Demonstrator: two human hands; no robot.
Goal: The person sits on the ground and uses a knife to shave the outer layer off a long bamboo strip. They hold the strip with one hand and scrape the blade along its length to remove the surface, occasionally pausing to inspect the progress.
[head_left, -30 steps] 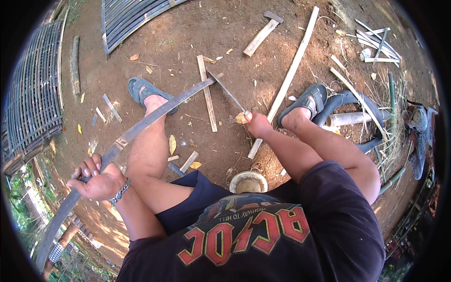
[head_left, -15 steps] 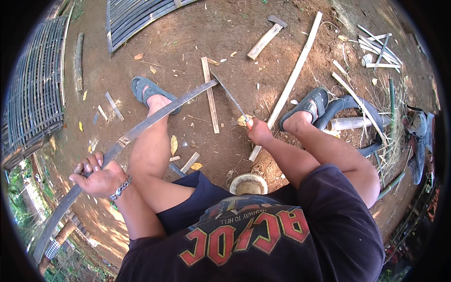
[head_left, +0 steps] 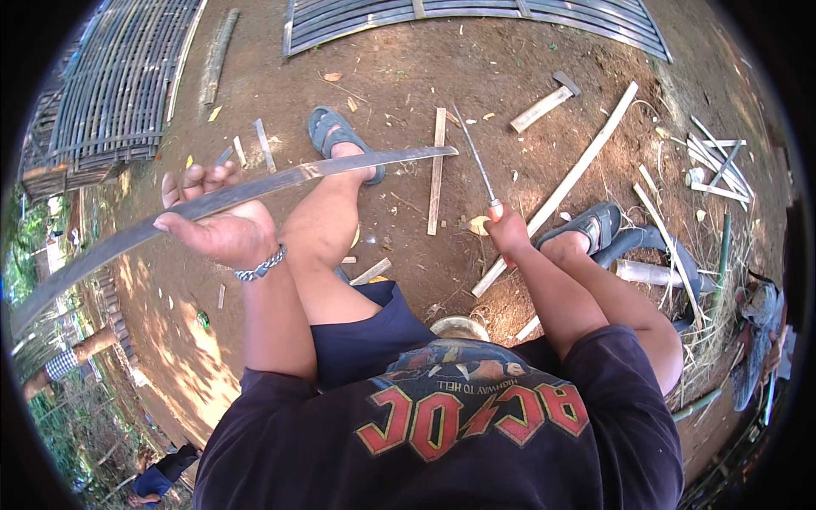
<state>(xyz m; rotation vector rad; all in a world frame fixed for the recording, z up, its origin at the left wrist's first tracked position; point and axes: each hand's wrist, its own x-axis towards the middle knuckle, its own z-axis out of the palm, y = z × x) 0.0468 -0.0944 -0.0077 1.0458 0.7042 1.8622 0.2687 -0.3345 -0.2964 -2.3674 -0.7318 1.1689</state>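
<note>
A long, dark bamboo strip slants from the left edge to the middle, raised above the ground. My left hand holds it across the palm, thumb on the near side and loosely curled fingers beyond it. In my right hand is a knife with an orange handle and a thin, narrow blade, its tip pointing away from me. The blade stands just right of the strip's far end, with a small gap between them. Below that end, a short flat piece of wood lies on the dirt.
A hatchet and a long pale bamboo length lie ahead to the right. Beyond are cut strips and a slatted bamboo panel. A slatted platform stands far left. A round container sits between my legs.
The view has turned left, shifting the ground to the right. The knife blade has come away from the strip's end. My left fingers have loosened and spread around the strip.
</note>
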